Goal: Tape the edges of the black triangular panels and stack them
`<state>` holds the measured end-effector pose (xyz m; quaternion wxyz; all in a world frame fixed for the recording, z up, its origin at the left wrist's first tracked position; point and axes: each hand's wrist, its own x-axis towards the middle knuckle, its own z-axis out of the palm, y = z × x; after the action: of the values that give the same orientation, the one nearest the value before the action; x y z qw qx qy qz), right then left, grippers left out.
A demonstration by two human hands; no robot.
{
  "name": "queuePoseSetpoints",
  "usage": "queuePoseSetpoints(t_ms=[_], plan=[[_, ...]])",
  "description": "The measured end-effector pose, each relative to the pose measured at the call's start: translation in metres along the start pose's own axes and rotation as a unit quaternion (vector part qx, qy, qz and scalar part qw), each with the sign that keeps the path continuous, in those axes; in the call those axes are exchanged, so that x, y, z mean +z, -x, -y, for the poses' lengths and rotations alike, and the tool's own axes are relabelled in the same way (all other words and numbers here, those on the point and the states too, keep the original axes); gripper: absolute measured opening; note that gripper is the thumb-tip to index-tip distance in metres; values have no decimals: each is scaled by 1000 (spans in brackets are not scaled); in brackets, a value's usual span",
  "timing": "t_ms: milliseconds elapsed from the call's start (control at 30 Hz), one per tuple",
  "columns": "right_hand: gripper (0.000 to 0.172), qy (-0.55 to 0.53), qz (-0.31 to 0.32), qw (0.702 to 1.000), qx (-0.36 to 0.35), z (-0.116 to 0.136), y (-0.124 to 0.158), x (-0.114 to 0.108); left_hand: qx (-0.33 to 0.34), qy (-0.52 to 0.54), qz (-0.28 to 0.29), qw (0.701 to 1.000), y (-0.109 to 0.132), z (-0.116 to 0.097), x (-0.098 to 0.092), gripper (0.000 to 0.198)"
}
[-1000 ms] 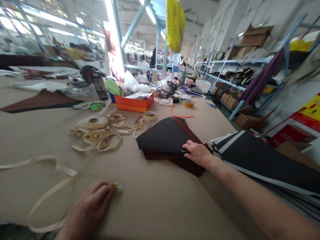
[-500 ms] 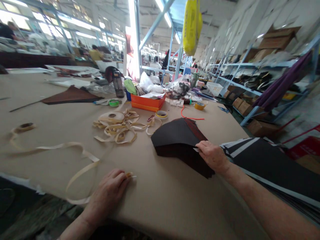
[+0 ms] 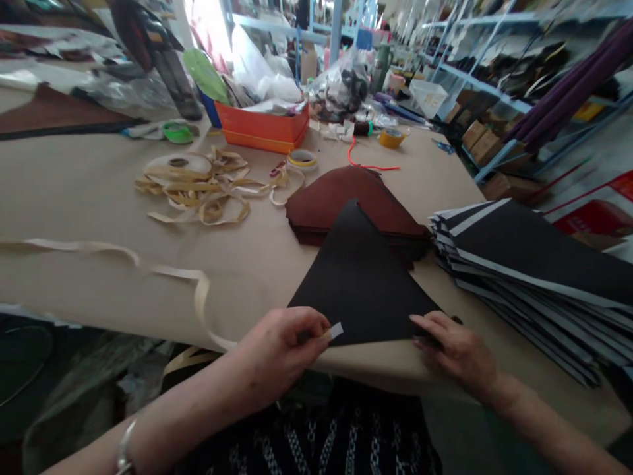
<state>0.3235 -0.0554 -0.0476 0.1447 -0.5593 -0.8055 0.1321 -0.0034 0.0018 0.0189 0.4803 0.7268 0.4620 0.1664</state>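
My left hand (image 3: 291, 340) is closed in a pinch on the end of a narrow cream tape (image 3: 336, 330), whose pale tip sticks out past the fingers. The loose tape strip (image 3: 200, 290) trails left over the table. My right hand (image 3: 457, 346) grips the right corner of a single black leather-like panel (image 3: 361, 284). The panel lies at the table's front edge, with its peak overlapping a stack of brown panels (image 3: 336, 198). My left hand is above the panel's left front corner; whether it touches is hard to see.
Tangled tape rolls (image 3: 198, 188) lie at left, a yellow-rimmed tape roll (image 3: 302, 160) beside them. An orange box (image 3: 262, 128) stands behind. At right is a thick pile of black panels with pale edge strips (image 3: 529, 264). An orange cord (image 3: 370, 165) lies behind the brown stack.
My right hand has drawn the black top panel off the stack towards the table's front edge, exposing brown below. My left hand has moved right with the tape end. The view has tilted down.
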Motion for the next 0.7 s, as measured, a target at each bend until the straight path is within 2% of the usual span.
queuePoseSetpoints(t_ms=[67,167,233,300,400,567,633,700], plan=[[29,-148,12,986,80,21,-10,-7,-26,10,35,999,-7,-1,19,27],[24,-360,69,915,167,55,-28,-12,-67,2,62,996,-15,0,35,29],[27,-449,98,867,193,70,-38,-9,-83,-9,64,994,-17,-2,39,28],[24,-492,102,842,195,78,-46,-3,-85,-12,57,995,-18,-6,40,27],[11,-517,112,828,186,82,-53,7,-79,-15,54,995,-18,-9,41,24],[7,-542,110,812,187,85,-50,14,-108,-21,91,990,-19,-1,44,27],[7,-529,92,819,201,78,-44,10,-142,-50,114,982,-21,8,42,32],[8,-495,52,839,220,63,-35,3,-166,-85,138,973,-21,23,37,36]])
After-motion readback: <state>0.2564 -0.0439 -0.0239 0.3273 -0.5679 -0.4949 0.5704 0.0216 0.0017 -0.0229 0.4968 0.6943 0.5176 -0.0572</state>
